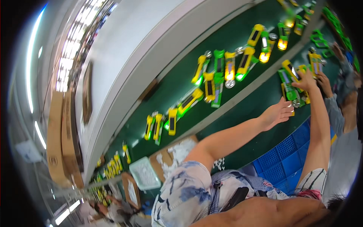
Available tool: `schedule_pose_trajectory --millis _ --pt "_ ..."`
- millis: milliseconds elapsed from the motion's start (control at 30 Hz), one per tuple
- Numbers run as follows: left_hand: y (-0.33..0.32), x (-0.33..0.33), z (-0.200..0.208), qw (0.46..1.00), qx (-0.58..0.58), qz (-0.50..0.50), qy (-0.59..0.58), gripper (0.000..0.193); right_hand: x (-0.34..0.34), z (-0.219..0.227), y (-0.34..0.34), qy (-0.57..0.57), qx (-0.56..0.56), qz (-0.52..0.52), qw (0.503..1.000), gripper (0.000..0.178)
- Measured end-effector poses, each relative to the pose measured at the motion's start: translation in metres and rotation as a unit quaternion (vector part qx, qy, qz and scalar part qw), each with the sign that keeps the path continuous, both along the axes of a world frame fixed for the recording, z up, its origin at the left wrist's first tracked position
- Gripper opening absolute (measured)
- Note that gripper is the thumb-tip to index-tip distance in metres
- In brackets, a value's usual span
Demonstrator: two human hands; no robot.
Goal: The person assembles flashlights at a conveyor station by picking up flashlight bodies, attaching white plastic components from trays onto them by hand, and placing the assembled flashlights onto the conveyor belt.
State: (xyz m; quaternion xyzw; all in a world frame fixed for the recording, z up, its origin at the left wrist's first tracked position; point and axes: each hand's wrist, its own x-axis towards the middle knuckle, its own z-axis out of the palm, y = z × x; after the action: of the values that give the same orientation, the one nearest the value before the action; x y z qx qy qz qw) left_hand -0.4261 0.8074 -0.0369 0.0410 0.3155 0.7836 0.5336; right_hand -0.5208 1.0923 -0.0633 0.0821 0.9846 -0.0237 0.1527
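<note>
Head view: blue crates [280,156], co-worker's hand [324,83] near yellow devices [289,70]; left grip [278,113] and right grip [305,80]: pinching unclear.

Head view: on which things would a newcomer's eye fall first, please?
Probably first on the yellow and green devices, several lit, strewn along the dark green strip across the upper middle. Then on the left hand and right hand, both at a cluster of similar devices at the right. The blue perforated panels below the hands also stand out.
</note>
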Motion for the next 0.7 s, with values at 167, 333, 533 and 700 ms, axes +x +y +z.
schedule_pose_trajectory --millis 167,333,533,700 --pt "-0.214 0.060 0.016 0.975 -0.150 0.130 0.097 0.050 -0.009 -0.034 0.011 0.010 0.037 0.008 0.999 0.101" --pt "-0.436 0.150 0.004 0.781 -0.454 0.401 0.152 0.037 -0.016 0.010 -0.047 0.080 0.097 0.055 0.991 0.082" --pt "-0.662 0.195 -0.037 0.380 -0.810 0.311 0.319 0.044 0.107 0.071 -0.358 0.087 -0.415 0.221 0.878 0.028" --pt "-0.728 0.136 -0.089 0.329 -0.823 0.183 0.424 0.074 0.234 0.044 -0.554 -0.063 -0.476 0.317 0.818 0.018"
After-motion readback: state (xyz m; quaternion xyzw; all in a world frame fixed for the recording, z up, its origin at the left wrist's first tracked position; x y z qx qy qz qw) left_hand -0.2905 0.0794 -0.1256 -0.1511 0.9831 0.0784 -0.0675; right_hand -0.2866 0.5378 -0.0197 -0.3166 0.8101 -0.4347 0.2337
